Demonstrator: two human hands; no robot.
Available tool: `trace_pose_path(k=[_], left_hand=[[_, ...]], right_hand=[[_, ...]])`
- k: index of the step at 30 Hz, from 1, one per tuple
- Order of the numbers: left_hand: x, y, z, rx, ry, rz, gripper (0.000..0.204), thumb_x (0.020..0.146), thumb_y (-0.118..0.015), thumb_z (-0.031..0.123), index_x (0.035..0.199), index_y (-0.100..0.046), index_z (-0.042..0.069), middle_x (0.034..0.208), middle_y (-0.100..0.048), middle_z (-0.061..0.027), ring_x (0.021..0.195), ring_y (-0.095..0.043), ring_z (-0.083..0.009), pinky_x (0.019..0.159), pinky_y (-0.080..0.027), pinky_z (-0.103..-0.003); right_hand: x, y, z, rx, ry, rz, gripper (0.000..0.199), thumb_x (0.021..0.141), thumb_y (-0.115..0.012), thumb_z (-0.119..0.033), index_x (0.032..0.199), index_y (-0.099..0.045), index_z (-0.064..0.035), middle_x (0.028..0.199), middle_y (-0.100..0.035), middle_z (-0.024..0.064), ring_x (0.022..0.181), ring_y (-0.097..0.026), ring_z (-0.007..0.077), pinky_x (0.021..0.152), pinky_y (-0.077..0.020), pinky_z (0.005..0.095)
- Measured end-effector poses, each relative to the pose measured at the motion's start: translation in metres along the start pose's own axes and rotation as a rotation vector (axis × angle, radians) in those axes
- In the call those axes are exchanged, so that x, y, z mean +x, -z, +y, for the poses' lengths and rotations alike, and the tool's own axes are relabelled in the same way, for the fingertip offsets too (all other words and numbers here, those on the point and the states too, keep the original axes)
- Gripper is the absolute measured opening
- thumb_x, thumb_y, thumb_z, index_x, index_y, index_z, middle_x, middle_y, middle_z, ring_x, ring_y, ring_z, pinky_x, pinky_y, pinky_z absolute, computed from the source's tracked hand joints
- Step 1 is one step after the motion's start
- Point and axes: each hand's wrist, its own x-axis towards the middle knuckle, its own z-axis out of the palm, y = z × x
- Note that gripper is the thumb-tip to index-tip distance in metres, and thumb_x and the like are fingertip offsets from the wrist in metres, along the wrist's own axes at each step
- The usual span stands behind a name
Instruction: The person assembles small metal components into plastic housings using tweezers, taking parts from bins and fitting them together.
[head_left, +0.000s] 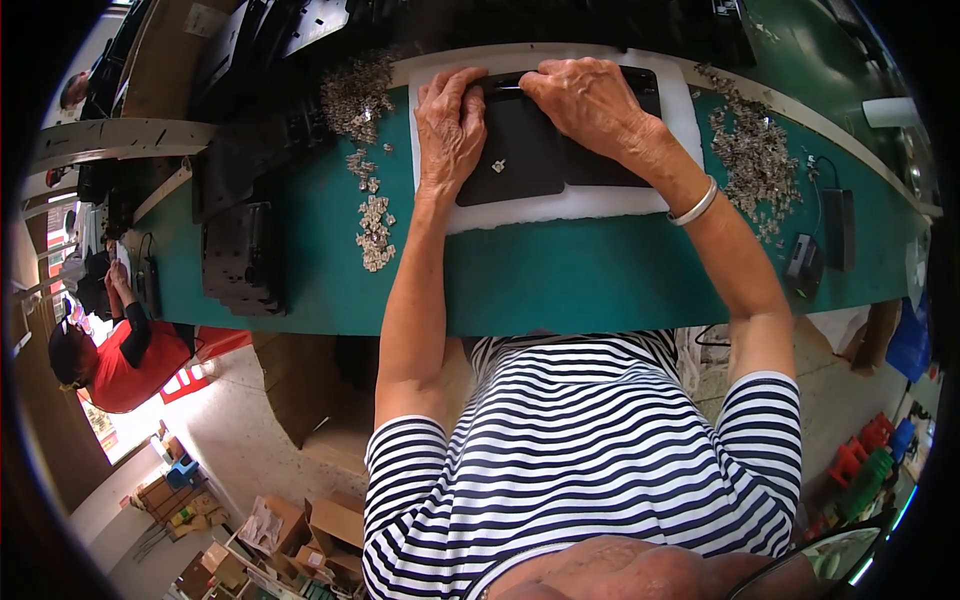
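A flat black plastic panel (520,160) lies on a white foam sheet (560,208) on the green bench. My left hand (447,125) rests flat on the panel's left part, fingers pressing near its far edge. My right hand (590,98) lies over the panel's far middle, fingers curled down onto the top edge; a silver bangle (697,207) circles that wrist. One small metal clip (498,166) sits on the panel just right of my left hand.
Piles of small metal clips lie left (372,225) and right (755,160) of the sheet. Stacks of black panels (240,258) stand at the left. A black box with a cable (803,262) sits right. Another person in red (120,360) works at far left.
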Motion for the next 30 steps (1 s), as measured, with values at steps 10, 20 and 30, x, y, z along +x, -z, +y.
trace_pose_path(k=[10, 20, 30], left_hand=[[0.0, 0.0, 0.002, 0.001, 0.008, -0.009, 0.02, 0.086, -0.057, 0.005, 0.102, -0.068, 0.006, 0.102, -0.065, -0.011, 0.094, -0.058, -0.0327, 0.084, -0.047, -0.04], [0.0, 0.0, 0.002, -0.019, 0.025, -0.012, 0.02, 0.085, -0.057, 0.005, 0.102, -0.068, 0.005, 0.102, -0.065, -0.0108, 0.094, -0.058, -0.0321, 0.085, -0.047, -0.04], [0.0, -0.001, 0.001, -0.007, 0.011, -0.014, 0.02, 0.085, -0.057, 0.004, 0.102, -0.068, 0.006, 0.101, -0.065, -0.0102, 0.094, -0.058, -0.0319, 0.084, -0.047, -0.04]], right_hand=[[0.001, -0.002, 0.006, 0.05, 0.064, 0.073, 0.01, 0.087, -0.055, -0.01, 0.08, -0.061, -0.0075, 0.074, -0.066, 0.009, 0.076, -0.069, 0.0235, 0.065, -0.057, 0.0345], [0.005, -0.001, 0.009, 0.074, 0.067, 0.027, 0.013, 0.089, -0.055, -0.012, 0.08, -0.062, -0.0067, 0.073, -0.066, 0.0102, 0.076, -0.068, 0.0243, 0.065, -0.0563, 0.0356], [0.01, 0.008, 0.005, 0.057, 0.049, -0.032, 0.013, 0.087, -0.056, -0.012, 0.077, -0.062, -0.0055, 0.075, -0.066, 0.0111, 0.077, -0.068, 0.0263, 0.067, -0.0561, 0.0375]])
